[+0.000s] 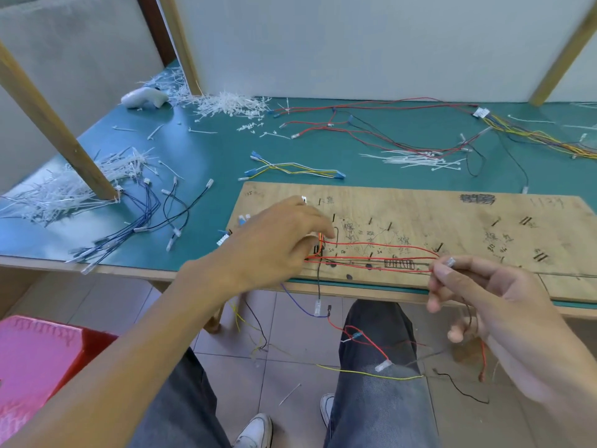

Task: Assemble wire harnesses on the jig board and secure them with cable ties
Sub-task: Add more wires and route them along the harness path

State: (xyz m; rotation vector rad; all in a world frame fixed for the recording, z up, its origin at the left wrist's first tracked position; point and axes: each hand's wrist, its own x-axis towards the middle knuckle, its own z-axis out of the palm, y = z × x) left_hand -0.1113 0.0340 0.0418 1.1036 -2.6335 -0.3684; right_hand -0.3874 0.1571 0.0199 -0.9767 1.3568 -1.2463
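Right hand (484, 295) pinching thin red wires (381, 244), left hand (277, 244) gripping them, plywood board (452, 218)

Bright, even light; wide-angle edge distortion

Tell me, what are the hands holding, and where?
Right hand pinches the red wires at their terminal end; left hand grips their other end.

Right half of board (452, 208) open between pins (526, 220); red wires (371, 244) span front-left; cable ties (232, 105) clutter table's (210, 150) back-left corner.
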